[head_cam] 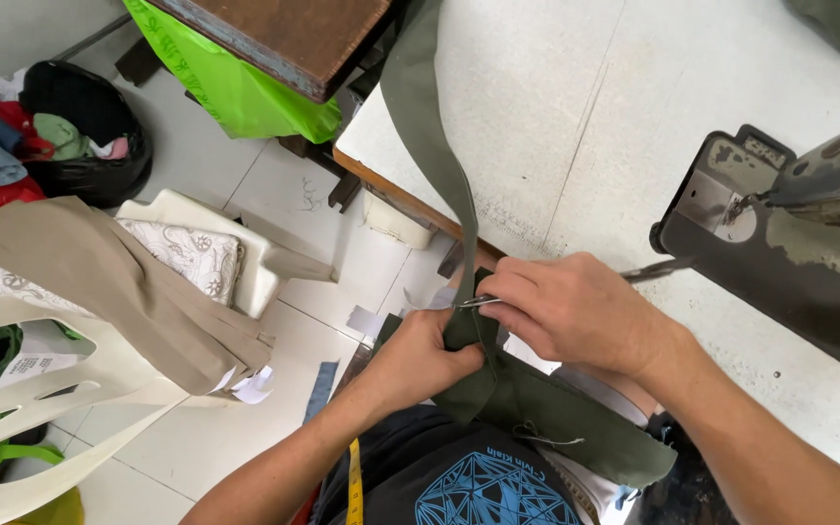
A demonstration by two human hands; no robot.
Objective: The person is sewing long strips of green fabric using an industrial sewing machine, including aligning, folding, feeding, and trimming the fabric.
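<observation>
Olive fabric (498, 389) pinched between both hands' fingers (517, 292)

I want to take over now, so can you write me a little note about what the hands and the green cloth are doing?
Left hand: grips the folded olive green cloth from below, at the table edge.
Right hand: holds small metal snips against the cloth's fold; the far tip points toward the sewing machine.
Cloth: one long strip runs up across the table, the rest lies in the lap.
Done: not clear how much is trimmed.
Left: cannot tell from here.
</observation>
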